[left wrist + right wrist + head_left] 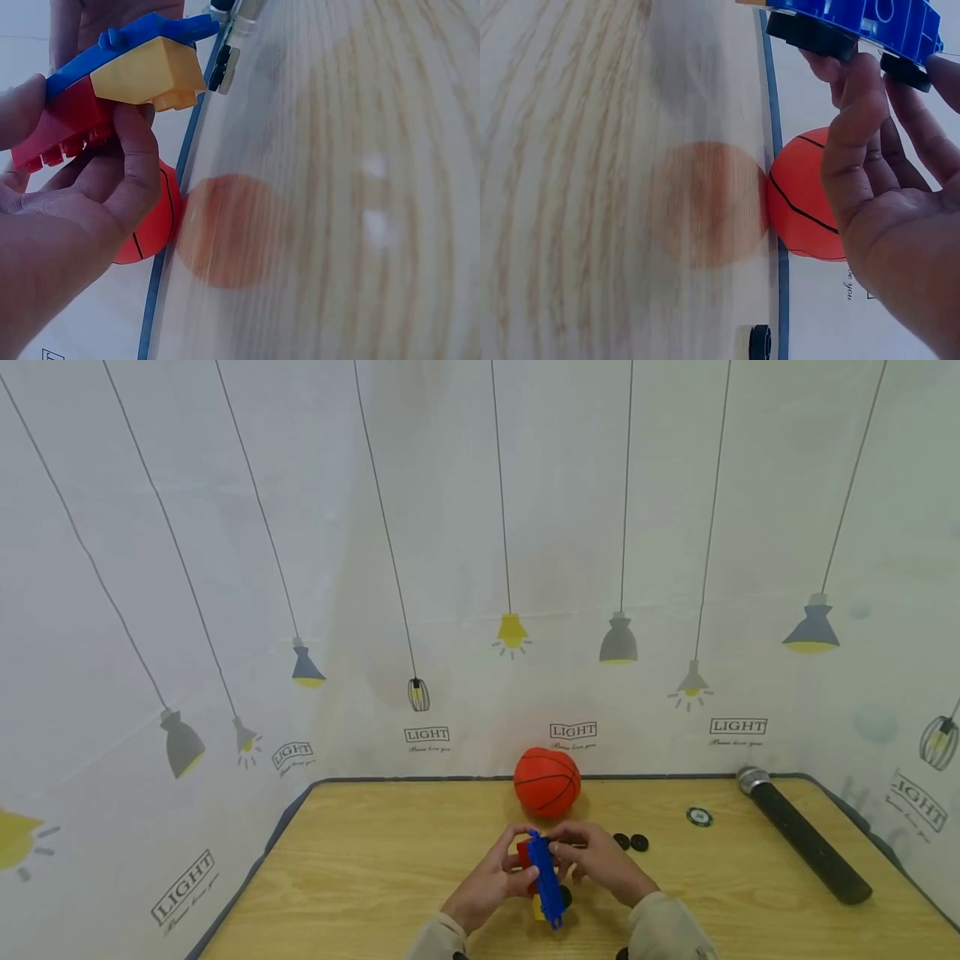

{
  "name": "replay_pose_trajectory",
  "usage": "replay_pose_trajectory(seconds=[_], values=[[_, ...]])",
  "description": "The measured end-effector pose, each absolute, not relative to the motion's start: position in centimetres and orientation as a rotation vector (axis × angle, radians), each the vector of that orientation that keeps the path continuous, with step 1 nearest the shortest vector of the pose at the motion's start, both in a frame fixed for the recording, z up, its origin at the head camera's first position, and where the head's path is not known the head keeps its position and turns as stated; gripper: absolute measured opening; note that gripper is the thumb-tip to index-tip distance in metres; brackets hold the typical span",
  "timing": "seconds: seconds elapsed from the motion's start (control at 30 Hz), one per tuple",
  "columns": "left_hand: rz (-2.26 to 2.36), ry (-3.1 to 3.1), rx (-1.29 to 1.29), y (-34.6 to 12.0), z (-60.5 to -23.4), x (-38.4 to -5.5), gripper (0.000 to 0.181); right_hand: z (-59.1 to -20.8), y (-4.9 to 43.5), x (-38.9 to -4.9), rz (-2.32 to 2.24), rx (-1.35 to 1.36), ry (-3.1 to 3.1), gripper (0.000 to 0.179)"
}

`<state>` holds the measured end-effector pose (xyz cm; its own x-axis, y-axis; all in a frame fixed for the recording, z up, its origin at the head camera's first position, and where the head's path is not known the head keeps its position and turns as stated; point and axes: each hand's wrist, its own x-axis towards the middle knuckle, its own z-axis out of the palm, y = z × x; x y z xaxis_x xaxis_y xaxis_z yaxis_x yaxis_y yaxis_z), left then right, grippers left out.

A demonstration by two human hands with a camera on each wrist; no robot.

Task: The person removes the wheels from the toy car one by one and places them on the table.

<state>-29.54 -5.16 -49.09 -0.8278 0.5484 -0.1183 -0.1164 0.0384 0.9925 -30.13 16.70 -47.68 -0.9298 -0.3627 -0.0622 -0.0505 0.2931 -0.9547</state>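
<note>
In the head view my left hand grips a toy block car with a blue base, tipped on its side above the table. Its red block and yellow block show in the left wrist view, with left fingers curled beneath and the thumb against the side. My right hand is at the car's far end, where its fingers and thumb pinch a black wheel on the blue base. A second wheel sits at the near end. The base's opposite side is mostly hidden.
An orange-red toy basketball stands at the back of the wooden table. Two loose black wheels lie right of my hands. Farther right are a round chip and a black microphone. Printed curtains surround the table.
</note>
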Motion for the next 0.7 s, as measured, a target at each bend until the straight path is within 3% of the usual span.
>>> replay_pose_trajectory(seconds=[0.7], values=[[1.884,1.777,0.593,-4.69,-49.2,-29.44,0.052,-47.04,17.68,-30.16,-1.786,-0.442,2.208,0.029]])
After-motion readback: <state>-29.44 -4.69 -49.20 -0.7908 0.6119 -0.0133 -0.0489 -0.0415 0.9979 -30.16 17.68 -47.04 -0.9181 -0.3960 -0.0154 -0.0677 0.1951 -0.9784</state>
